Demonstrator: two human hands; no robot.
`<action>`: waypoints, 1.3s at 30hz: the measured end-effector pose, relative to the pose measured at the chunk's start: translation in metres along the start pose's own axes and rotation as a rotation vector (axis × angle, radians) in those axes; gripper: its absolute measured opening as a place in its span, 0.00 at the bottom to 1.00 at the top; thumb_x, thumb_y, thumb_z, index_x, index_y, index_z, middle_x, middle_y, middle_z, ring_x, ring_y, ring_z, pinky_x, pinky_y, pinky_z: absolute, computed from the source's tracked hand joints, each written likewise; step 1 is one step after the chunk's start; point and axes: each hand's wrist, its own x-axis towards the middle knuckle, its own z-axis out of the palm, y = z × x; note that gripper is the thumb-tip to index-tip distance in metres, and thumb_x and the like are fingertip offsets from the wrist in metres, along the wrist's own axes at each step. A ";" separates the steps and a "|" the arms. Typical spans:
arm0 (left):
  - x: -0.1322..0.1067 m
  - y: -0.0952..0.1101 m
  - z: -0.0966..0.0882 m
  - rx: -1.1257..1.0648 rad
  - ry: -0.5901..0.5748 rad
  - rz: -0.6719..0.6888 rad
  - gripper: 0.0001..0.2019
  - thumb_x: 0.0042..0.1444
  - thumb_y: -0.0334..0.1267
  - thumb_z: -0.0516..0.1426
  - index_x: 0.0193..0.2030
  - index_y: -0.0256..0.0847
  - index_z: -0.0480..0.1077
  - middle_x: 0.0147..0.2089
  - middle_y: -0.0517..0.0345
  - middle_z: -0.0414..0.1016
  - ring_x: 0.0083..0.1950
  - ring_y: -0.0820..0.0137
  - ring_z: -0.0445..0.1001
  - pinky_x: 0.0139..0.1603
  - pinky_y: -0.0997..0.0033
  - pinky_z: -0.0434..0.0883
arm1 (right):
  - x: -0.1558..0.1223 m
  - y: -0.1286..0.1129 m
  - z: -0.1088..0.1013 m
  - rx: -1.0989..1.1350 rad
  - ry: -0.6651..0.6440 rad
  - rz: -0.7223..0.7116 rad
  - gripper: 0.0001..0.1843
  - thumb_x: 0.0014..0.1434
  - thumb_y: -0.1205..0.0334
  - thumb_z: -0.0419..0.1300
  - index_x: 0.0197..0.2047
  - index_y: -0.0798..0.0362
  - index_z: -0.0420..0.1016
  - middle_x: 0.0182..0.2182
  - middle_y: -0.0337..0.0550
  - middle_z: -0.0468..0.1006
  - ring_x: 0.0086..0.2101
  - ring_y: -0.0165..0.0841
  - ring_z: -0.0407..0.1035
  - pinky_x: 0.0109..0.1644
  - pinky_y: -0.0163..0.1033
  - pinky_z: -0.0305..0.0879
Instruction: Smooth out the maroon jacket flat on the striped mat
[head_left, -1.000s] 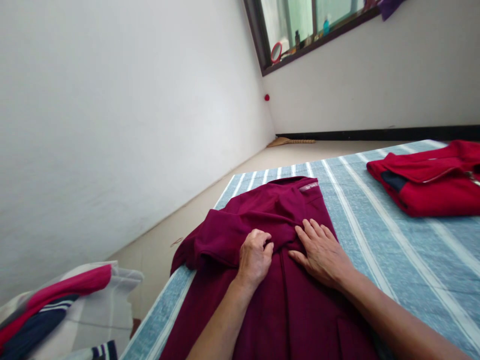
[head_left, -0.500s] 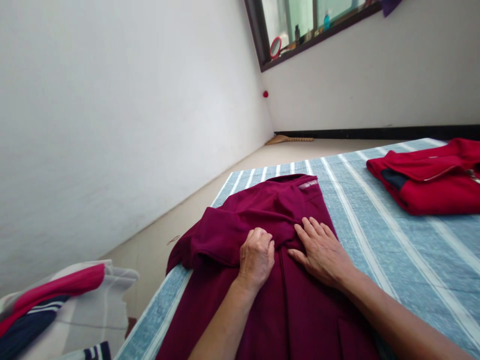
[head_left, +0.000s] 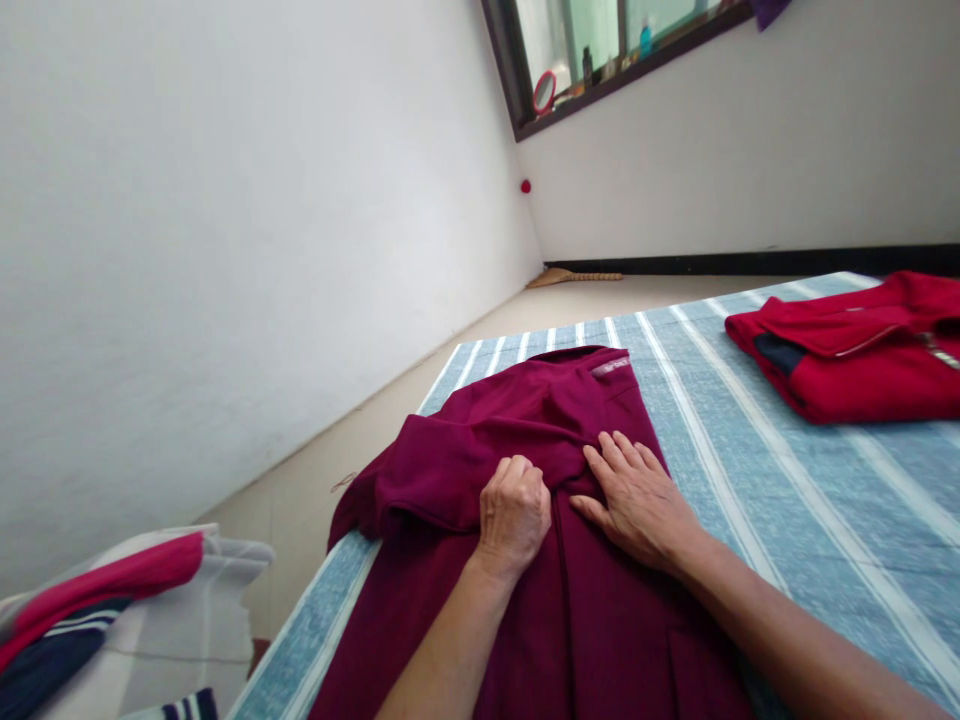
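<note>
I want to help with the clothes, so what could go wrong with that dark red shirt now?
The maroon shirt hangs partly over the edge of the striped sheet, so it might slide toward the floor. The left hand bunches cloth in a fist, which may press in creases; the right hand lies flat and pins only one side.

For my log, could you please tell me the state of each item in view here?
maroon garment, partly folded, lying on the striped sheet.
left hand, curled, gripping a fold of it.
right hand, flat, pressing it down.
red jacket, folded, lying apart.
</note>
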 end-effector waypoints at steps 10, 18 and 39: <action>-0.001 -0.008 0.004 -0.167 0.048 -0.097 0.09 0.52 0.24 0.51 0.27 0.40 0.68 0.30 0.55 0.72 0.34 0.68 0.71 0.38 0.70 0.68 | 0.001 0.000 -0.001 -0.001 -0.009 0.002 0.36 0.61 0.40 0.46 0.63 0.56 0.60 0.63 0.56 0.57 0.63 0.50 0.46 0.63 0.53 0.44; 0.001 -0.017 -0.004 -0.215 0.092 -0.169 0.10 0.52 0.25 0.50 0.25 0.40 0.66 0.28 0.57 0.71 0.32 0.70 0.70 0.37 0.71 0.67 | 0.001 0.000 0.000 -0.009 -0.008 -0.002 0.36 0.61 0.40 0.45 0.63 0.57 0.59 0.63 0.56 0.57 0.63 0.50 0.46 0.63 0.54 0.44; -0.117 -0.232 -0.111 0.215 -0.272 -0.969 0.10 0.52 0.35 0.49 0.21 0.41 0.62 0.25 0.49 0.70 0.38 0.52 0.74 0.41 0.58 0.67 | -0.002 0.001 0.004 -0.038 0.030 -0.022 0.35 0.62 0.42 0.45 0.62 0.58 0.61 0.61 0.58 0.59 0.61 0.50 0.49 0.62 0.53 0.47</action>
